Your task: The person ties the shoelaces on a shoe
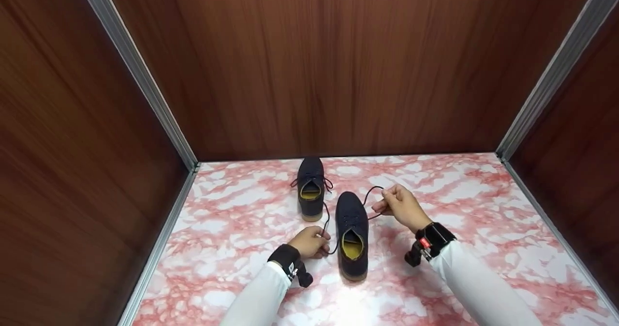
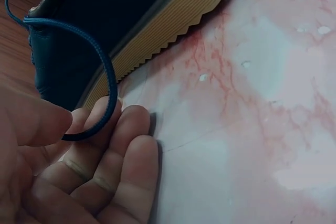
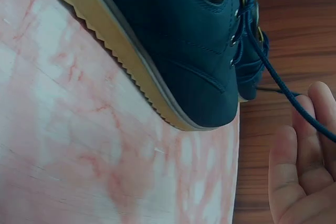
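Note:
A dark navy lace-up shoe (image 1: 352,265) with a yellow insole stands upright between my hands, toe pointing away from me. On its left side, my left hand (image 1: 308,242) pinches one end of the dark blue shoelace (image 2: 109,77) between thumb and index finger, the other fingers loosely curled. My right hand (image 1: 401,206), to the right of the toe, holds the other end of the shoelace (image 3: 278,80), which stretches from the eyelets to its fingers. In the right wrist view the thumb and the pinch itself are out of frame. No knot shows over the tongue.
A matching shoe (image 1: 309,210) stands farther back and left, its lace tied in a bow. Both shoes have tan ridged soles (image 2: 173,19). The red-and-white marbled tabletop (image 1: 232,229) ends at brown wood-grain panels (image 1: 309,74) at the back and both sides.

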The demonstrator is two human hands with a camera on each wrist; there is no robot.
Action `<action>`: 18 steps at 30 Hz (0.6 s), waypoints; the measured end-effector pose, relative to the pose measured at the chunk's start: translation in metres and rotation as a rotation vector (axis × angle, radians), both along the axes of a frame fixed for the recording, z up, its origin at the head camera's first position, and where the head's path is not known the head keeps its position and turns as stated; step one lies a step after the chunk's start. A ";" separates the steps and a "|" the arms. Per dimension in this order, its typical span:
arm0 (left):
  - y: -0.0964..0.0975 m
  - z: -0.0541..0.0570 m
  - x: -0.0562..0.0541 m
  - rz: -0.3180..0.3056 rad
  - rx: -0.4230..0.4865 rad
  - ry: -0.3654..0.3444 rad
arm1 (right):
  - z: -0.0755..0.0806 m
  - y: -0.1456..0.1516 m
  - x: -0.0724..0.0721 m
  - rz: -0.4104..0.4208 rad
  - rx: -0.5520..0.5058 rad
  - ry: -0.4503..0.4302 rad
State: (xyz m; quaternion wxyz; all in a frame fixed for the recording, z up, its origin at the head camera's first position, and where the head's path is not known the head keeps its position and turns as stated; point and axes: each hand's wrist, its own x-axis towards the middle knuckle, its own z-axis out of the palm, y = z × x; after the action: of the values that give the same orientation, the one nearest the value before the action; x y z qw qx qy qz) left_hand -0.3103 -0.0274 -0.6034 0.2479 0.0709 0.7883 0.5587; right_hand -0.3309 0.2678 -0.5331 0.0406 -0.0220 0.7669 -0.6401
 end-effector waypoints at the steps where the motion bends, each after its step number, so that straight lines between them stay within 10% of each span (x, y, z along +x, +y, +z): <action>1: 0.000 0.000 0.000 -0.001 -0.008 0.012 | 0.001 0.000 -0.001 0.000 0.009 0.006; 18: 0.005 0.000 0.004 -0.014 -0.097 0.111 | 0.022 -0.020 -0.007 -0.025 0.086 0.084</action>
State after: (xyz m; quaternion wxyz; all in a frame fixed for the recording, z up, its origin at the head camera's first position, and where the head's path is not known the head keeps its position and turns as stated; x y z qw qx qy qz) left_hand -0.3061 -0.0221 -0.6036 0.2107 0.0952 0.8265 0.5132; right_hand -0.3381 0.2479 -0.5107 0.0012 -0.0373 0.7950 -0.6055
